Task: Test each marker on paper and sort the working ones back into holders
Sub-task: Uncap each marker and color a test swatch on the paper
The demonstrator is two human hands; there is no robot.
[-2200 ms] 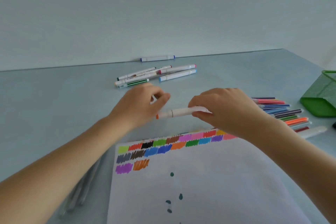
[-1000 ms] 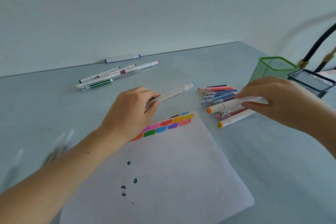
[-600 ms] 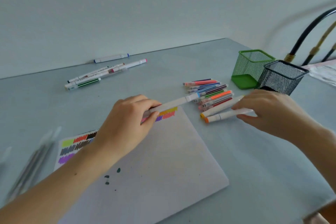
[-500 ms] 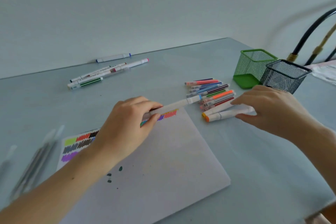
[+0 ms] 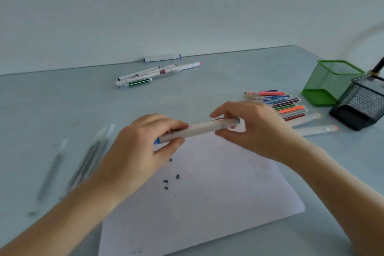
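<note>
Both hands hold one white marker with blue ends (image 5: 199,130) level above the white paper (image 5: 207,189). My left hand (image 5: 141,147) grips its left end, fingers and thumb curled round the barrel. My right hand (image 5: 255,129) pinches the right end at the cap. A pile of coloured markers (image 5: 284,106) lies behind the right hand. Two white markers, one with an orange tip (image 5: 318,130), lie to its right. The green mesh holder (image 5: 330,81) and black mesh holder (image 5: 361,104) stand at the far right.
Several white markers (image 5: 153,72) lie near the wall, one blue-capped marker (image 5: 162,58) against it. Blurred pale markers (image 5: 83,164) lie left of the paper. Dark ink dots (image 5: 171,178) mark the sheet. A dark cable rises behind the black holder.
My right hand let go of the orange-tipped marker beside the pile and came over to the blue marker held by my left hand. The view swung back left.
</note>
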